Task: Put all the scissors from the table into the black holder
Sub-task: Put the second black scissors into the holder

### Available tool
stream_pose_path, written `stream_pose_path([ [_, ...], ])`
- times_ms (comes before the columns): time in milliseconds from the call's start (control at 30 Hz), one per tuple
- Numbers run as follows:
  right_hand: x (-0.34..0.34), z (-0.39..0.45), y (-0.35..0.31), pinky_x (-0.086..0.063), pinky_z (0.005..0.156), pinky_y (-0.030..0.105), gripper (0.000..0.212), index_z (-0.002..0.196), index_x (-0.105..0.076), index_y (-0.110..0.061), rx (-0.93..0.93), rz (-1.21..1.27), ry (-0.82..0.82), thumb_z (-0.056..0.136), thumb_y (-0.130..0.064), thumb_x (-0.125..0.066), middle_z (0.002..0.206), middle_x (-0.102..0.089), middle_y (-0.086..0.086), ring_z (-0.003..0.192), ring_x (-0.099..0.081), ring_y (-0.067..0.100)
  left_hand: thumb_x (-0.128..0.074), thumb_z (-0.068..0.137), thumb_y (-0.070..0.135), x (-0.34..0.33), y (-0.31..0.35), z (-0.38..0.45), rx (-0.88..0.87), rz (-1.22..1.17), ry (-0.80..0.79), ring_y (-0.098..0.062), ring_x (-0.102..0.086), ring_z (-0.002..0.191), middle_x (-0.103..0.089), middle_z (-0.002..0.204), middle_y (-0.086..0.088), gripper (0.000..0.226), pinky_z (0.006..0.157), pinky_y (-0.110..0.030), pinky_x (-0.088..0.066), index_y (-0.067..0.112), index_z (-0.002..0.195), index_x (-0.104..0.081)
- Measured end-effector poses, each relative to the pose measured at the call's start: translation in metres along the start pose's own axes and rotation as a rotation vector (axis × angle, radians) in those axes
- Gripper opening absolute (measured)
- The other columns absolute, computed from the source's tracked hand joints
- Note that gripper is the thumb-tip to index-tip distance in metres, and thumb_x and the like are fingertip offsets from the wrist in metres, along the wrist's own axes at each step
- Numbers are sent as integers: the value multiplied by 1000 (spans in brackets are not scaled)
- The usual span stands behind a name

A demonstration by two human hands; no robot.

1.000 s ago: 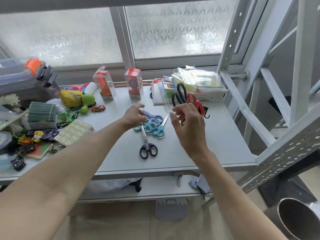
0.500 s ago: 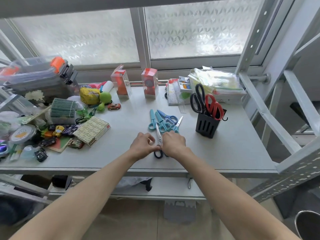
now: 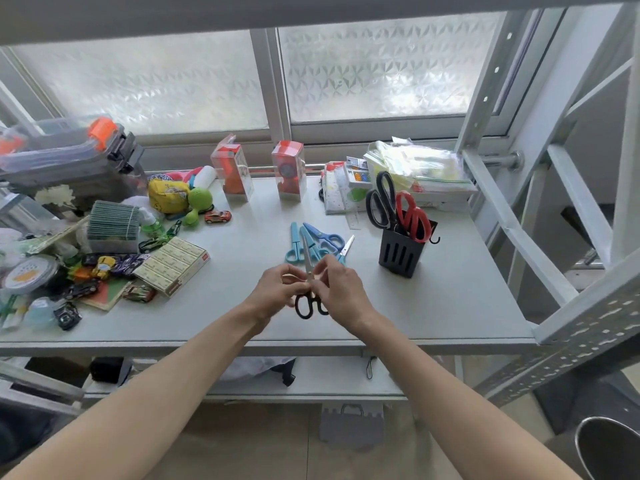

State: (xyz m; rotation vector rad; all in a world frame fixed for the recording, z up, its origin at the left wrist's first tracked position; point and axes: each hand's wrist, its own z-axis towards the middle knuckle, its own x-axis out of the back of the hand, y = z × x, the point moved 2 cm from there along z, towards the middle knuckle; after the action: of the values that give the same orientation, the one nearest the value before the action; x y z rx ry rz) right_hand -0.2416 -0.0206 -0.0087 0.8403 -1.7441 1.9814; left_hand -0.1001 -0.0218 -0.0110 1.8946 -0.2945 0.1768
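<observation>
Both hands, the left hand (image 3: 277,289) and right hand (image 3: 337,289), pinch the small black-handled steel scissors (image 3: 308,292) near the table (image 3: 450,306) front edge, left of the black slotted plastic holder (image 3: 401,252). Held by the thin blades, they could slip and fall short of the holder.

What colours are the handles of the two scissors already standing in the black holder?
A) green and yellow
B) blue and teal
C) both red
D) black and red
D: the black holder has one pair of black-handled scissors and one pair of red-handled scissors sticking up out of it.
</observation>
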Motion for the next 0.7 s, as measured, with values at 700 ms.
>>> stream_pose_path([
  [700, 173, -74, 52, -52, 50, 16, 21, 93, -61, -5, 248, 130, 770, 98, -25, -57, 69, -68, -5, 54, -64, 7, -61, 95, 24, -90, 98, -2, 30, -124, -311, -19, -68, 85, -70, 100, -10, 35, 66, -24, -58, 2, 122, -62],
])
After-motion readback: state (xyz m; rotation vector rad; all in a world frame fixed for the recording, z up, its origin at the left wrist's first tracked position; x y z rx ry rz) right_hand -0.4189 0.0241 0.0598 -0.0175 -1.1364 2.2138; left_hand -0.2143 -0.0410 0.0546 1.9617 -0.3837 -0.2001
